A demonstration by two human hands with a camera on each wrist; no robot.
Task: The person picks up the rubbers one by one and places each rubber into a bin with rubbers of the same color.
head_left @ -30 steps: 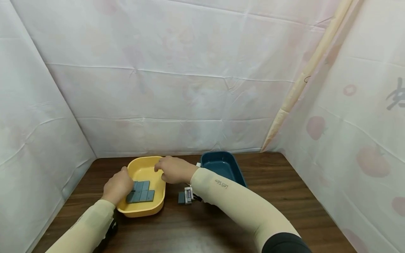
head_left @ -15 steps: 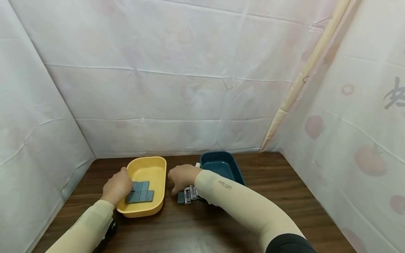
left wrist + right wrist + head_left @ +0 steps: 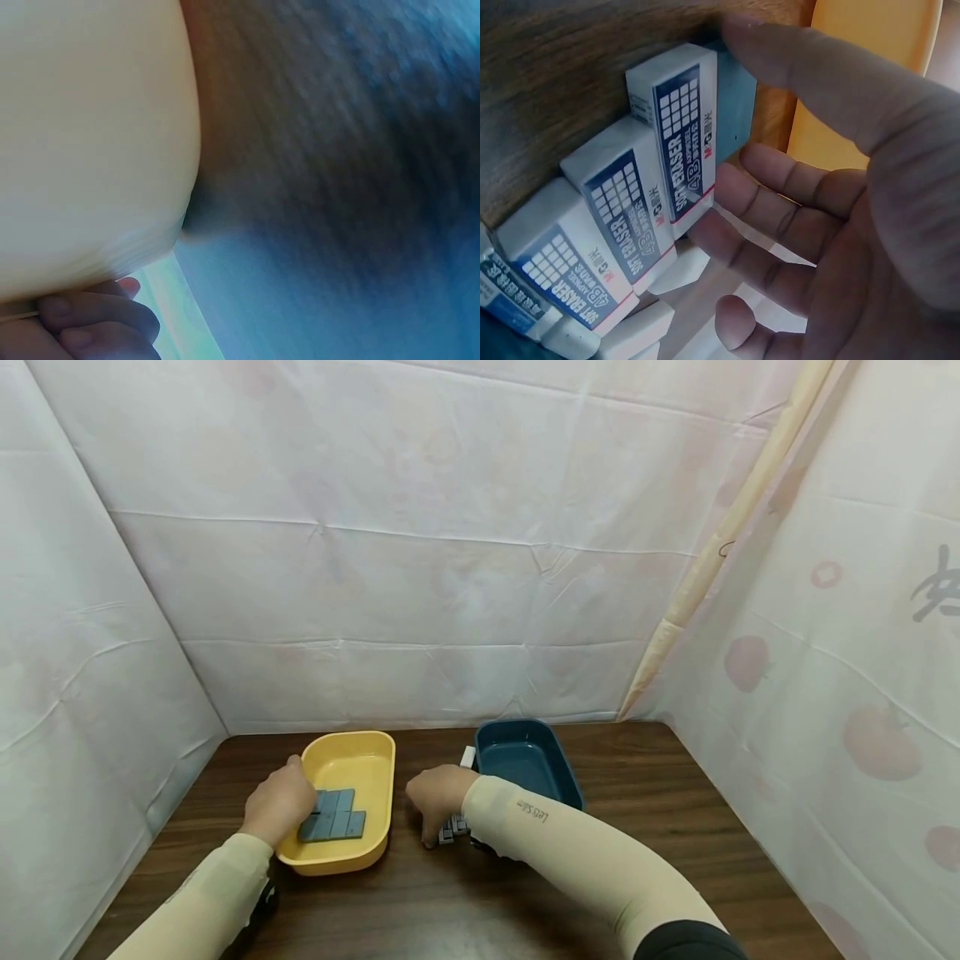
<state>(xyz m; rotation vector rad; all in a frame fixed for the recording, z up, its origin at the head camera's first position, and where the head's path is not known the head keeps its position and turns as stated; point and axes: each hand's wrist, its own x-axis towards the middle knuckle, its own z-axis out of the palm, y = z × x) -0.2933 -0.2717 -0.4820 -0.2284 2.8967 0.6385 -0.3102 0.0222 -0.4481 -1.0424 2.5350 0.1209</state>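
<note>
My left hand grips the left rim of a yellow tray; in the left wrist view its curled fingers sit under the tray wall. Several grey-blue erasers lie flat in that tray. Between the trays, my right hand is down on a row of sleeved white erasers. The right wrist view shows the thumb on one end of a bare grey-blue eraser and the fingers curled at its other end, beside the row of white erasers.
A dark blue tray stands right of the erasers, its inside bare where it shows. Everything sits on a dark wooden table enclosed by white fabric walls at the back and both sides.
My right hand has left the yellow tray, moved right and dropped onto the erasers on the table. The left hand has stayed on the tray rim.
</note>
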